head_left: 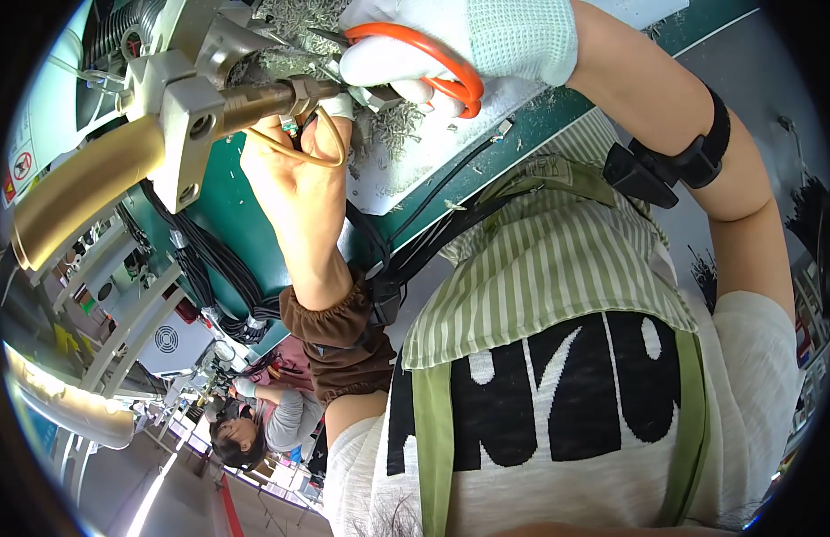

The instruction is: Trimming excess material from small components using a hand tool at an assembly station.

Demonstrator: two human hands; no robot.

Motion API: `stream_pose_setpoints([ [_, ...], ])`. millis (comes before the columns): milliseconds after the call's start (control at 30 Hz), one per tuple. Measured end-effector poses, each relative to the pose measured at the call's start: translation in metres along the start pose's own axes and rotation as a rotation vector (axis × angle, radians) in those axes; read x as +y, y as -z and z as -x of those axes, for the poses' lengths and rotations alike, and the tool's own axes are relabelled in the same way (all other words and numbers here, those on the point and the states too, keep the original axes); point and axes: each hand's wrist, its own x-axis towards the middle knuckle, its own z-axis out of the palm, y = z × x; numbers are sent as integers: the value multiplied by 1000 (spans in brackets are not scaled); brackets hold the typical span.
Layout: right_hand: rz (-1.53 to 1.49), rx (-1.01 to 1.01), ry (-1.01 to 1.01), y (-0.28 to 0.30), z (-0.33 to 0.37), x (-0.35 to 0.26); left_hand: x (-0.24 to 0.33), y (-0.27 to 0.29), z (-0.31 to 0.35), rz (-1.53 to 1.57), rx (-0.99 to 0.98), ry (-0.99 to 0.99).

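My left hand [300, 166], bare with a brown sleeve cover at the wrist, reaches up to a brass nozzle [272, 97] on a grey metal machine head [178, 107]. It holds a thin yellow wire [294, 152] that loops across the palm, its end at the nozzle. My right hand [473, 40] wears a white knit glove and grips orange-handled cutters [442, 67], whose tip points left toward the nozzle. Both hands are close together above a white sheet [415, 152] strewn with small metal scraps.
A green tabletop [227, 206] carries the machine. A large brass-coloured cylinder [75, 192] juts out at the left. Bundled black cables [213, 268] run under the table edge. A black band [701, 152] sits on my right forearm. Another person [254, 421] works at a bench farther off.
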Motion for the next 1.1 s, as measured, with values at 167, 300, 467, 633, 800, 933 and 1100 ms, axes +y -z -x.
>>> stream_pose_setpoints([
  [167, -164, -102, -92, 1, 0, -4, -9, 12, 0, -49, -52, -13],
  [300, -271, -152, 176, -4, -10, 15, -15, 19, 0, -128, -86, 67],
  [467, 226, 58, 298, -6, -16, 21, -27, 30, 18, 338, -118, 213],
  [633, 679, 259, 424, -7, 62, 23, -14, 25, 66, 701, -108, 338],
  [800, 711, 374, 496, -41, 70, 33, 22, 3, 72, 811, -232, 602],
  [933, 597, 226, 466, -50, 50, 39, 20, 3, 69, 730, -268, 611],
  [1100, 607, 222, 491, -47, 51, 30, 31, -16, 60, 436, 39, 637],
])
